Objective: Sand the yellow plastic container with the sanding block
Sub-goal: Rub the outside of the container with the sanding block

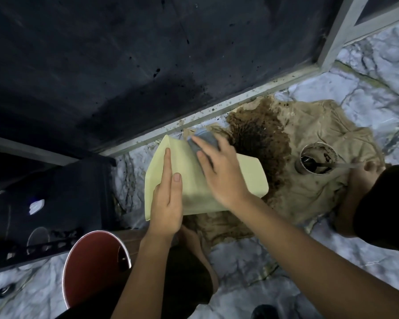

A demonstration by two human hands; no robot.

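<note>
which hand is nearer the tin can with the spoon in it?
Right. The right hand presses the sanding block on the yellow container's far end, on the side toward the tin can. The left hand steadies the container's opposite side, farther away.

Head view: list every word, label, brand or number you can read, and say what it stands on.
No text can be read anywhere in this view.
Pale yellow plastic container: plain faces, no label showing.
Grey sanding block: no marking visible; mostly covered by the right hand.
Round metal tin on the stained beige cloth: no label visible.
Red round bucket: no print.
</note>
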